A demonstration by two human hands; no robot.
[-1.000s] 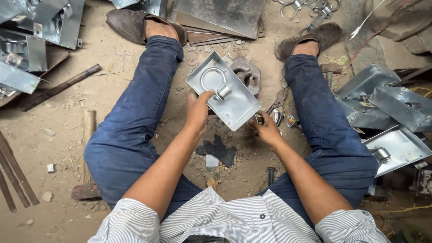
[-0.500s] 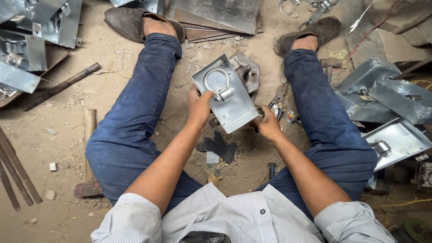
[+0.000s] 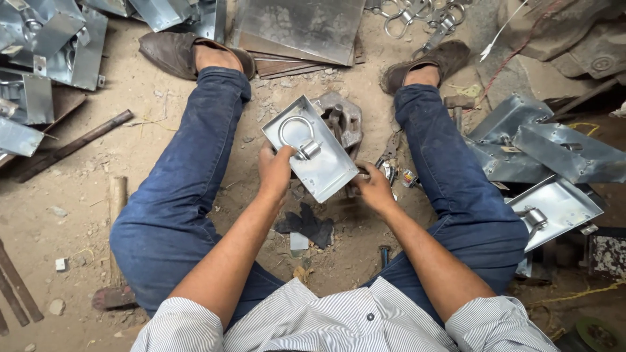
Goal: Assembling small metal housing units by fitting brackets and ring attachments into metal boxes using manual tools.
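I sit on a dirt floor with legs spread. My left hand (image 3: 275, 171) grips the near edge of a shiny rectangular metal tray plate (image 3: 329, 168) that carries a round ring handle (image 3: 297, 133) on a clamp. The plate is tilted between my knees, over a grey metal block (image 3: 343, 118). My right hand (image 3: 374, 187) is closed at the plate's lower right corner, on a small dark tool or part I cannot make out.
Finished ring plates (image 3: 554, 208) pile up at the right, more metal plates (image 3: 45, 58) at the left. A flat steel sheet (image 3: 300, 29) and loose rings (image 3: 417, 13) lie ahead. A hammer handle (image 3: 117, 195) and dark scrap (image 3: 306, 225) rest on the floor.
The plate has been lifted and turned slightly toward me, and both hands moved a little up and inward with it.
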